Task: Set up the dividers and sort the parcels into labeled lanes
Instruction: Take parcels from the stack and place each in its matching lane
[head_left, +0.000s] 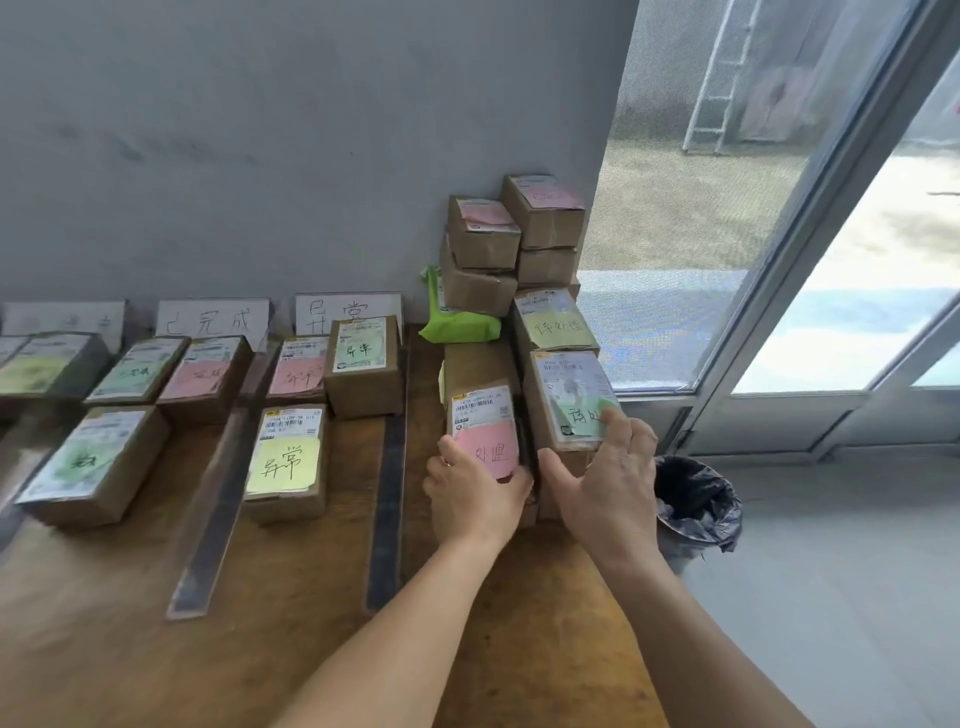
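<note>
- Both hands are seen at the right end of the wooden table (104, 649), beside the glass door (779, 260).
- The left hand (475, 499) is wrapped around the near end of a pink-noted parcel (483, 431), thumb on its left side, fingers curled over the pink note; the parcel is gripped.
- The right hand (605, 483) is spread open against a green-noted parcel (569, 400) just right of the pink-noted one, thumb at its near left corner and fingertips laid on the green note; whether it is gripped or only touched cannot be told.
- The two parcels are set side by side, touching or nearly so, in the lane nearest the door.
- Behind them, toward the wall, another parcel with a green note (556, 322) is seen, and a stack of brown boxes (511, 234) is piled in the corner, with a green packet (457, 322) lying at its foot.
- Away from the door, a dark divider strip (387, 509) is laid front to back on the table, just left of the left hand.
- Beyond that strip, a parcel with a yellow note (285, 462) lies near the front, with further parcels behind it.
- A second divider strip (215, 509) is laid further from the door, with more parcels past it.
- White lane signs (213, 319) are propped against the wall.
- A black-lined bin (696, 499) stands on the floor beside the door.
</note>
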